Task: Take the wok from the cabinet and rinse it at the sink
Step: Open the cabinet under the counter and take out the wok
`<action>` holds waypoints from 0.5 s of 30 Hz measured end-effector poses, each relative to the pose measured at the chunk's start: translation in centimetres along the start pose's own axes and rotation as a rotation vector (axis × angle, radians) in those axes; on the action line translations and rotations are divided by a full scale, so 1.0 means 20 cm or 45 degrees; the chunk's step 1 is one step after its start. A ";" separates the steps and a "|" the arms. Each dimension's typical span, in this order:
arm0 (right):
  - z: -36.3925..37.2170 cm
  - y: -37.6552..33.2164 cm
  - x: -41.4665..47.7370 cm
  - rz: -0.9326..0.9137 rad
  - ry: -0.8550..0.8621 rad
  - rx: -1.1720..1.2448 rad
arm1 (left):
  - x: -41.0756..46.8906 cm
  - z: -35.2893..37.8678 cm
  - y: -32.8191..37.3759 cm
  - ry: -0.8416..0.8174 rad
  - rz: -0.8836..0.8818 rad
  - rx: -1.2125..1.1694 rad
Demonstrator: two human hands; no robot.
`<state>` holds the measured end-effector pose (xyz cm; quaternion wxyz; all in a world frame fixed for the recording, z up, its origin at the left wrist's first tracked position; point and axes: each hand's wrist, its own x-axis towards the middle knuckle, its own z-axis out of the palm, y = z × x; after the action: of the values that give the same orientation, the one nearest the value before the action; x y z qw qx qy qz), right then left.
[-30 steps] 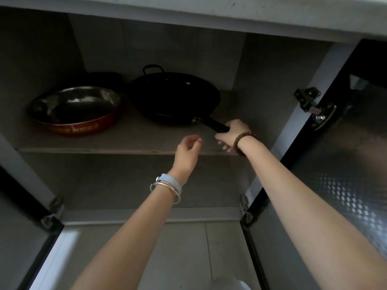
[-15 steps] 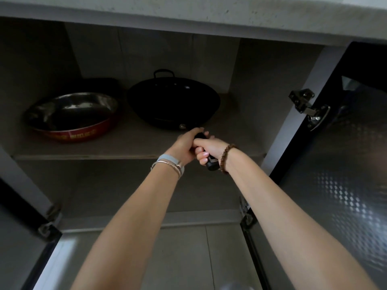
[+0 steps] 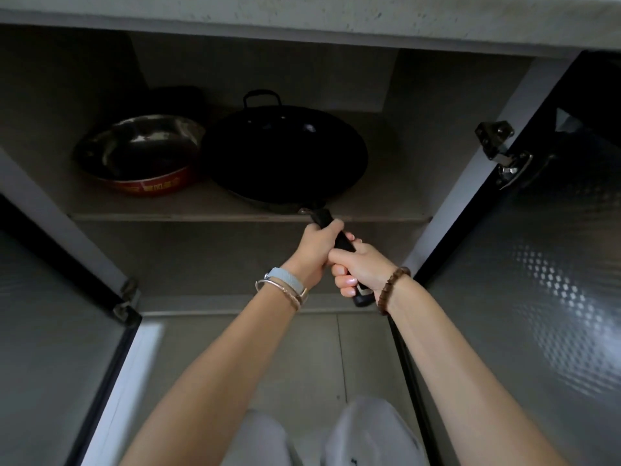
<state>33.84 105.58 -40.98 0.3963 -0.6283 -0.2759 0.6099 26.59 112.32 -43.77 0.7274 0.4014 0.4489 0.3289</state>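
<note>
Both hands on the long handle (image 3: 337, 242) now: left hand (image 3: 314, 252) ahead, right hand (image 3: 361, 267) behind, fingers wrapped tight. The black wok (image 3: 284, 156) sits mid-frame on the cabinet shelf (image 3: 215, 205). It looks heavy, rigid and front-loaded, so a two-handed hold suits.

The only lettering stood on the red basin (image 3: 151, 187) — a yellow strip of characters along its outer wall, too small and blurred to read.

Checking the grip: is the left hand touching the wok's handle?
Touching: head view shows the left hand curled round the wok's handle, beside the right hand.
</note>
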 end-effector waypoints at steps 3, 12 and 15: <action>0.04 -0.01 -0.16 0.096 0.003 -0.001 | -0.16 0.02 0.03 0.086 -0.088 -0.007; 0.13 -0.23 -0.78 0.373 -0.039 0.006 | -0.74 0.15 0.25 0.226 -0.398 0.082; 0.16 -0.34 -1.00 0.466 -0.072 0.012 | -0.97 0.20 0.39 0.233 -0.488 0.024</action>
<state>29.51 93.03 -24.14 0.2737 -0.6489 -0.1653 0.6904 22.00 98.43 -28.11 0.7291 0.2841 0.5842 0.2154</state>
